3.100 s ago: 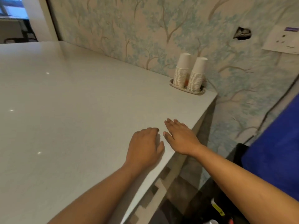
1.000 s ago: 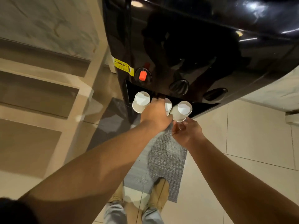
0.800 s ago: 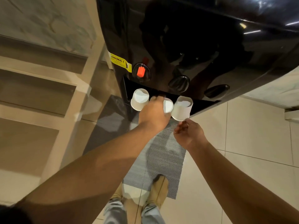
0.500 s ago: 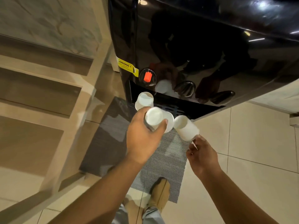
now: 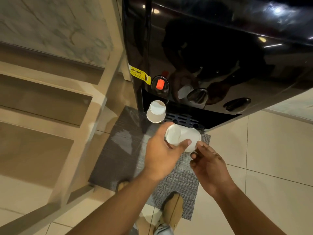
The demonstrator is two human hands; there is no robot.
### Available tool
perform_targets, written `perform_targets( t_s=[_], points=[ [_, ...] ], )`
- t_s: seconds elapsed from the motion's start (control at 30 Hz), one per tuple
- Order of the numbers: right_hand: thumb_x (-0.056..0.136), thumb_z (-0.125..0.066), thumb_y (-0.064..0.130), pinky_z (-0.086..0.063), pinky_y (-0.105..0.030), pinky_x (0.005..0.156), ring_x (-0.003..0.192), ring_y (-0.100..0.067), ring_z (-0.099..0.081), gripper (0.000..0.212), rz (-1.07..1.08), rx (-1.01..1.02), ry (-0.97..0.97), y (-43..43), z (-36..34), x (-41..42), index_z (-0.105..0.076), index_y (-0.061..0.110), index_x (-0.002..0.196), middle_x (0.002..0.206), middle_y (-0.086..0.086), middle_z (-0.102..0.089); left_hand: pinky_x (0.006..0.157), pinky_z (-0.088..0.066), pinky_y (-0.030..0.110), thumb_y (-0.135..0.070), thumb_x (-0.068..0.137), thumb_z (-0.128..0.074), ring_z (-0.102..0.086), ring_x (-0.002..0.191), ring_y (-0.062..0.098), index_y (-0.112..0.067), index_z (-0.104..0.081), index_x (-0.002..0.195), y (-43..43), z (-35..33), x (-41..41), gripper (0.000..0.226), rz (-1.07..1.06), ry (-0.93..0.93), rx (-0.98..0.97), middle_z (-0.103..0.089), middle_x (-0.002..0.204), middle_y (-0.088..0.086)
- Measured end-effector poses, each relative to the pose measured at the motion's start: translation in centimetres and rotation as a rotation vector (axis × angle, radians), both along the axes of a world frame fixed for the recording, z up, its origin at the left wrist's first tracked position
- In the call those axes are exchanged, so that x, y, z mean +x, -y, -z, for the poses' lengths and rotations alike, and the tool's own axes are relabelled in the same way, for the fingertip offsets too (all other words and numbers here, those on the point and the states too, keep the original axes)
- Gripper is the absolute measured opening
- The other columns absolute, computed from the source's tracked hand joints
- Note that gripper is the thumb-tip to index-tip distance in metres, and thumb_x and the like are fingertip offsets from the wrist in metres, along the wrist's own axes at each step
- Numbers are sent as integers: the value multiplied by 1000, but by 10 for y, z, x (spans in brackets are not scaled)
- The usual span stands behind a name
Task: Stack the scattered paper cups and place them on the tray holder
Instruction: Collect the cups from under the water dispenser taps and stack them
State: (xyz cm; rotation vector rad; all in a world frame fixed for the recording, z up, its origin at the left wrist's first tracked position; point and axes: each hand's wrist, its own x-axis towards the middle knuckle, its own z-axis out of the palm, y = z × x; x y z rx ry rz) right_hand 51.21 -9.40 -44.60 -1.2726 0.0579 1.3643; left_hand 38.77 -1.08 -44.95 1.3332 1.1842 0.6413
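Gripping two paper cups (image 5: 183,137) pushed together on their sides, your left hand (image 5: 162,155) is curling its fingers and thumb round them just in front of the black water dispenser (image 5: 211,48), near its base. Your right hand (image 5: 209,167) is pinching the pair's other end with bent fingertips. A third cup (image 5: 156,111) is standing on the dispenser's drip grille, below its red tap (image 5: 160,83).

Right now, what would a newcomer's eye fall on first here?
Two white paper cups pushed together at mid-frame, gripped by the left hand, with the right hand pinching their far end. Behind them stands a glossy black water dispenser with a red tap. A third white paper cup sits at the left of its dark drip tray.
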Motion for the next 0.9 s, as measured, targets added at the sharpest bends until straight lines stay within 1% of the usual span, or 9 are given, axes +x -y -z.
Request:
perform_targets(
  t_s=[0.1,0.17,0.23,0.3,0.4,0.5,0.63,0.77,0.9],
  points=[
    [86,-65,20,-41,-23,60,63,-8,-49,11,-1,7,35,2,-2,2,-75,16,87,76,2,-62,71,-60,30,-60,63,-80,-69,83,3,-37,-60,119,-1,3,0,65,65,-56,19,-72,100,-14],
    [86,-65,20,-43,-20,56,62,-8,-49,15,60,-31,33,4,-1,6,-72,11,97,80,-1,-60,71,-56,21,-79,64,-68,-64,87,-3,-35,-57,128,-10,5,-3,79,17,-103,95,-63,110,-23],
    [85,-66,20,-42,-20,56,63,-9,-48,29,130,-82,23,10,0,11,-66,7,111,87,-5,-58,76,-55,25,-83,73,-53,-61,94,-2,-26,-57,128,-31,11,-4,79,-151,-190,238,-57,116,-18],
    [84,-66,20,-41,-21,56,63,-9,-48,36,157,-113,33,18,0,14,-64,6,117,89,-6,-57,83,-56,39,-74,73,-63,-63,101,15,-19,-57,125,-55,20,1,76,-297,-415,299,-57,119,-4],
    [87,-65,19,-41,-22,56,61,-10,-49,26,170,-126,42,30,-5,16,-67,9,110,82,-3,-60,88,-51,46,-61,64,-79,-62,105,29,-18,-57,125,-73,36,17,78,-286,-707,228,-55,120,6],
    [87,-65,22,-42,-22,56,59,-9,-50,16,165,-126,45,44,-17,18,-69,15,101,74,1,-59,87,-49,46,-57,66,-80,-61,104,30,-22,-60,125,-75,46,26,71,-279,-760,191,-57,116,8],
    [85,-64,22,-46,-20,49,55,-10,-51,15,175,-145,28,63,-42,16,-68,14,98,70,2,-60,83,-54,42,-50,67,-81,-63,100,26,-22,-64,116,-67,32,23,59,-326,-580,106,-60,111,2],
    [91,-58,15,-39,-23,52,52,-12,-48,8,207,-177,29,66,-93,3,-66,13,91,67,-1,-55,57,-49,7,-46,61,-87,-68,86,6,-38,-60,95,-30,-40,-20,44,-414,-98,-38,-67,92,-14],
    [94,-53,9,-32,-29,56,48,-17,-48,14,163,-162,33,62,-180,-25,-63,6,84,60,-6,-52,67,-57,18,-45,60,-87,-72,87,9,-46,-58,102,24,-164,-87,51,-445,131,15,-73,99,-5]
  ],
)
